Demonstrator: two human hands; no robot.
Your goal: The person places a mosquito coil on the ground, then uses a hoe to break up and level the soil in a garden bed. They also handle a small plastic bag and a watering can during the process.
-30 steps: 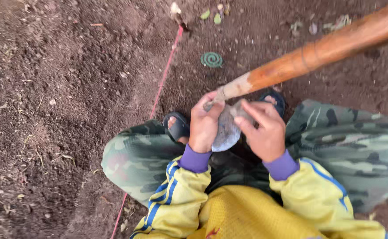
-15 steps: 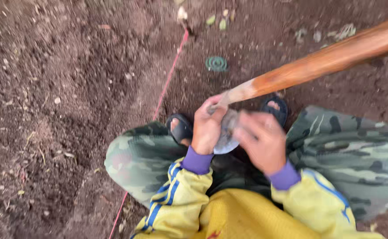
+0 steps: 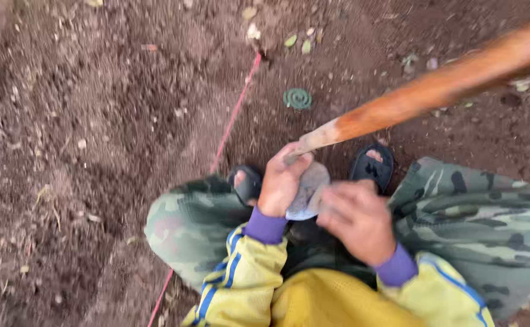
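The person squats over bare soil, knees in camouflage trousers (image 3: 477,212) to either side, yellow sleeves with purple cuffs nearest the camera.

Right hand (image 3: 357,219): positioned just below and right of the grey blade (image 3: 306,192). Fingers are pressed together and lie against the blade's lower right edge; motion blur hides whether they pinch it.

Left hand (image 3: 282,181): fingers curled and closed around the blade's upper left side, where the metal meets the wooden handle (image 3: 440,88). Thumb position cannot be told.

Tool location: the blade sits between the two hands, directly above the gap between the knees, level with the two black sandals (image 3: 371,165).

Tool orientation: the long axis runs diagonally from the hands at lower centre to the upper right edge of the view. The blade end points down and left, toward the person; the orange-brown handle rises away to the upper right and leaves the frame.

Beyond the feet: a red string (image 3: 235,115) crosses the soil diagonally. A green spiral coil (image 3: 297,98) lies on the ground just right of it. Small pale leaves (image 3: 290,40) lie farthest out.
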